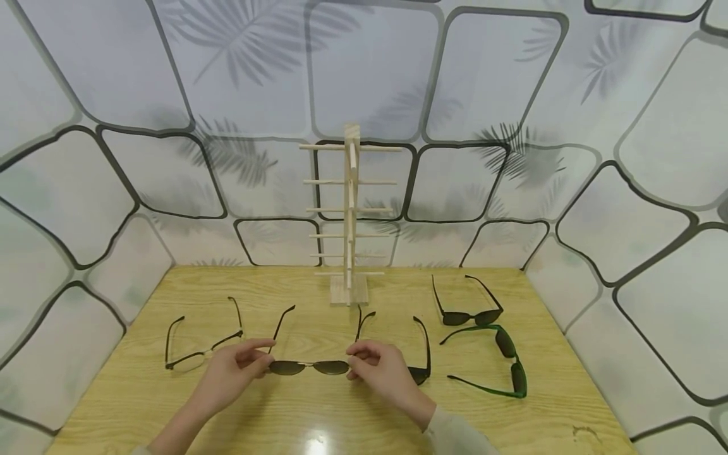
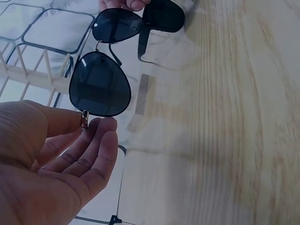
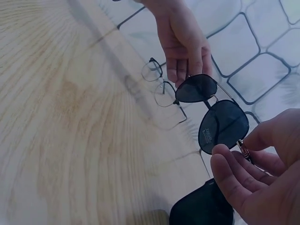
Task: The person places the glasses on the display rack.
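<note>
A pair of aviator sunglasses [image 1: 287, 368] with dark lenses and a thin metal bridge is held level between both hands, its arms unfolded and pointing away. My left hand [image 1: 232, 371] pinches the frame at its left hinge, thumb against fingers; the left wrist view shows the metal hinge [image 2: 85, 120] between them. At the other hinge, my right hand [image 1: 387, 374] pinches the frame the same way, as the right wrist view shows beside the dark lens [image 3: 224, 126]. Black sunglasses [image 1: 421, 375] lie partly hidden behind the right hand.
Clear-lens eyeglasses [image 1: 196, 359] lie left on the wooden table [image 1: 318, 414]. Black sunglasses [image 1: 471, 318] and green-framed sunglasses [image 1: 516, 373] lie at the right. A wooden display rack [image 1: 350, 215] with several pegs stands at the back, before a patterned cloth backdrop [image 1: 375, 69].
</note>
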`<move>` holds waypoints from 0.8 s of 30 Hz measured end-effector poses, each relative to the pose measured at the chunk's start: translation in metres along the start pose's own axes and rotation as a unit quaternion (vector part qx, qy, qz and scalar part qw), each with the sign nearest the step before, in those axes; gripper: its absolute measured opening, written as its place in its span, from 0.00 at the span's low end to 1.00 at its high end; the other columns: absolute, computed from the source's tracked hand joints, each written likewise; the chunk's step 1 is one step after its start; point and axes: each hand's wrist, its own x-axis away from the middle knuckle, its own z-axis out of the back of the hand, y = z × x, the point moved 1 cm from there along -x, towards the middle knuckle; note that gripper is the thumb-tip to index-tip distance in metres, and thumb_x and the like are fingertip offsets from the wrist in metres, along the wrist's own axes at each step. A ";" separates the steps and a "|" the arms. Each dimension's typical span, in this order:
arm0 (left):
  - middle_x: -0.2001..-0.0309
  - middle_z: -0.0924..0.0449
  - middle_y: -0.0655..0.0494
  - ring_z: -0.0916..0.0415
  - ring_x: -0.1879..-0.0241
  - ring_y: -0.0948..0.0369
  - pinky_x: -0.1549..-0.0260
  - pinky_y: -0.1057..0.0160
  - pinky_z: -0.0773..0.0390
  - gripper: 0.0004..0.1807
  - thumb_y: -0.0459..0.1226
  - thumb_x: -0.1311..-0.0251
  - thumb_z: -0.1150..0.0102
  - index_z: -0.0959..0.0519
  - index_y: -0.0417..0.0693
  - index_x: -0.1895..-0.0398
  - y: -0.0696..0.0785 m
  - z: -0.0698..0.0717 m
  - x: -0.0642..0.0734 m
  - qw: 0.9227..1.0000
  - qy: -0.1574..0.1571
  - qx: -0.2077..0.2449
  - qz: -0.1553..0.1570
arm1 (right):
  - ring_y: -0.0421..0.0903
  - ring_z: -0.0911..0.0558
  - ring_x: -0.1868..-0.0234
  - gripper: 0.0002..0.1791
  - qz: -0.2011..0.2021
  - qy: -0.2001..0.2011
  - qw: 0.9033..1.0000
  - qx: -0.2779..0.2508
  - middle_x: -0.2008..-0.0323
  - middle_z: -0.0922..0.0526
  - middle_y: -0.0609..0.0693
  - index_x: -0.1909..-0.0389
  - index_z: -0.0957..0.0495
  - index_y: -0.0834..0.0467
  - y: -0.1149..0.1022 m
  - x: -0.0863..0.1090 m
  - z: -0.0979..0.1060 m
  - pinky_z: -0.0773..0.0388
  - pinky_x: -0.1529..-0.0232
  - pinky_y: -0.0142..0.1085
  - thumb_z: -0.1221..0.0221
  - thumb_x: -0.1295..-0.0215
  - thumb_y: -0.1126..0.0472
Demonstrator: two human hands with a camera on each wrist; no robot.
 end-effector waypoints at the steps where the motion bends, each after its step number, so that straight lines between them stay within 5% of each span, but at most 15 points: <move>1: 0.57 0.09 0.46 0.10 0.63 0.56 0.61 0.60 0.10 0.22 0.34 0.29 0.35 0.20 0.35 0.35 0.001 0.000 -0.001 1.000 -0.001 0.000 -0.005 | 0.42 0.11 0.67 0.14 -0.001 0.003 1.000 -0.002 0.62 0.12 0.59 0.47 0.18 0.71 -0.001 0.000 0.002 0.10 0.59 0.47 0.37 0.26 0.65; 8: 0.57 0.09 0.46 0.10 0.63 0.56 0.60 0.59 0.10 0.20 0.36 0.29 0.34 0.18 0.38 0.37 0.013 -0.005 -0.007 1.000 0.007 0.011 -0.010 | 0.47 0.11 0.66 0.13 -0.006 0.023 1.000 -0.013 0.62 0.13 0.61 0.47 0.17 0.69 -0.007 -0.001 0.012 0.10 0.60 0.48 0.37 0.26 0.66; 15: 0.56 0.10 0.45 0.11 0.63 0.62 0.58 0.59 0.10 0.20 0.36 0.27 0.35 0.19 0.39 0.35 0.026 -0.009 -0.016 0.999 0.013 0.027 -0.017 | 0.43 0.11 0.67 0.14 0.013 0.051 0.999 -0.008 0.60 0.14 0.68 0.45 0.19 0.72 -0.009 -0.006 0.024 0.11 0.65 0.36 0.39 0.26 0.68; 24: 0.55 0.10 0.43 0.12 0.64 0.67 0.60 0.65 0.11 0.20 0.35 0.27 0.36 0.19 0.38 0.35 0.039 -0.017 -0.028 0.998 0.021 0.052 -0.032 | 0.47 0.11 0.65 0.14 0.025 0.087 0.996 -0.013 0.58 0.14 0.67 0.44 0.19 0.69 -0.021 -0.014 0.039 0.10 0.61 0.44 0.38 0.26 0.67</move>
